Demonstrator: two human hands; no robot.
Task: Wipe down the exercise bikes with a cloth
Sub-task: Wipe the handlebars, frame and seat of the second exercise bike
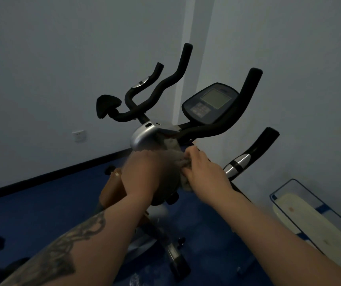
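Two hands work one crumpled grey cloth (175, 156), which is bunched against the upright stem of the black-and-silver exercise bike (145, 135), just below the silver housing where the black foam handlebars (165, 83) meet. The right hand (201, 169) has its fingers curled into the cloth's near edge and pinches it. The left hand (142, 174) is blurred and seen from the back; it lies over the cloth's left side against the stem, but whether its fingers wrap the cloth or only press it flat cannot be told.

To do this step well, the person would likely spread the cloth rather than keep it wadded, so that more of its face meets the stem, and draw it round the tube with both hands pulling against each other. A fresh fold should be turned outward before moving up to the handlebars and to the dark oval console with the grey screen (211, 103), beyond the right hand. The screen and buttons call for lighter pressure.

Below the hands a knob and the frame lead down to the blue floor (41, 207). To the right of the right hand sits a clear plastic bin (285, 189).
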